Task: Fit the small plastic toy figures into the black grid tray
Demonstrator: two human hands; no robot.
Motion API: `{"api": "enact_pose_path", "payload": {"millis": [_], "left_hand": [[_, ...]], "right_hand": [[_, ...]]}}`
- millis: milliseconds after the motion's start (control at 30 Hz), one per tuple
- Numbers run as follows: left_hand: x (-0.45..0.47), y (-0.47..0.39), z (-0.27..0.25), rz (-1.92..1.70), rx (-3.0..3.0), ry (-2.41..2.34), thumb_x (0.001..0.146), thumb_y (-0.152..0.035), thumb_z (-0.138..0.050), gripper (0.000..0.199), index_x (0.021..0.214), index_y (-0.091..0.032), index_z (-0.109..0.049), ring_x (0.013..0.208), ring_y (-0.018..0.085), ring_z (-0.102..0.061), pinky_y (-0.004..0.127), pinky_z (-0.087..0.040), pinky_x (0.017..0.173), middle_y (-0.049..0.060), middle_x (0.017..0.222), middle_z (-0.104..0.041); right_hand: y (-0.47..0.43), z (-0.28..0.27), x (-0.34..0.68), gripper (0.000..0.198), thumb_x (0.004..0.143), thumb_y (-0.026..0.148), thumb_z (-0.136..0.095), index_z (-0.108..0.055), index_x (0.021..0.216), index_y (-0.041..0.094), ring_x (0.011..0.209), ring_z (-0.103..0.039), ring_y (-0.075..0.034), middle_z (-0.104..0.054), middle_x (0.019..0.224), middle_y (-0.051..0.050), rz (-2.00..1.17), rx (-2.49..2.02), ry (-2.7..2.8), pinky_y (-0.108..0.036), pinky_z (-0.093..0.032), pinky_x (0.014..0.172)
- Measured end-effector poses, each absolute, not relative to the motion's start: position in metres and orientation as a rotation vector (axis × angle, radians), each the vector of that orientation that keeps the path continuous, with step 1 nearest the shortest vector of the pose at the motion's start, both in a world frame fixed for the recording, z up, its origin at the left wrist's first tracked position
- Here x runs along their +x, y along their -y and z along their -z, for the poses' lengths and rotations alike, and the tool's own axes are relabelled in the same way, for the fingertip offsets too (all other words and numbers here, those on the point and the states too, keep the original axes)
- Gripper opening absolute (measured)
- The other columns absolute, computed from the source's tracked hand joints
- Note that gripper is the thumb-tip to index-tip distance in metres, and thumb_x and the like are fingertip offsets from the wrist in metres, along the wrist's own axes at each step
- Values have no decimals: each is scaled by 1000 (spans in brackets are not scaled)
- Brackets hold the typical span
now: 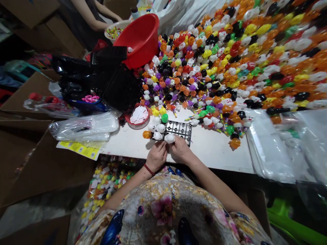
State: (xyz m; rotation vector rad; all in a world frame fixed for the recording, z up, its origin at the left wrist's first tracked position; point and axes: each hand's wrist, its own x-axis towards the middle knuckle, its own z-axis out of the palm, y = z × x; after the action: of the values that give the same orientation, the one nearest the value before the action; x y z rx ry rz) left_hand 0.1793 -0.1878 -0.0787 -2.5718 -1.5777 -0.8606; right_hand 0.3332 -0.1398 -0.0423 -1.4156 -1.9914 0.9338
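Note:
My left hand (pixel 156 156) and my right hand (pixel 180 149) meet at the near edge of a white table (pixel 212 149). Together they hold a small white toy piece (pixel 169 138) at the near side of a black grid tray (pixel 179 131). Several white pieces (pixel 157 131), one green piece (pixel 165 118) and one orange piece (pixel 146 134) sit at the tray's left end. A red string bracelet is on my left wrist.
A huge heap of small coloured plastic toys (pixel 242 58) covers the table's far and right side. A red basin (pixel 140 39) stands at the back. A small red basket of white slips (pixel 138 116) sits left of the tray. Clear bags (pixel 84 127) lie left, plastic sheets (pixel 270 149) right. Another person's arms (pixel 94 17) show far left.

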Motion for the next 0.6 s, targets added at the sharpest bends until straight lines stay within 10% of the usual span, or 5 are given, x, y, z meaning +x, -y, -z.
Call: {"api": "enact_pose_path", "payload": {"millis": [600], "left_hand": [[179, 182, 62, 998, -2452, 1302, 90, -11, -53, 24, 112, -13, -62, 96, 26, -60, 39, -52, 83, 13, 101, -69]], "right_hand": [[153, 50, 372, 21, 93, 24, -53, -64, 111, 19, 93, -65, -20, -70, 103, -10, -623, -1312, 1916, -34, -52, 85]]}}
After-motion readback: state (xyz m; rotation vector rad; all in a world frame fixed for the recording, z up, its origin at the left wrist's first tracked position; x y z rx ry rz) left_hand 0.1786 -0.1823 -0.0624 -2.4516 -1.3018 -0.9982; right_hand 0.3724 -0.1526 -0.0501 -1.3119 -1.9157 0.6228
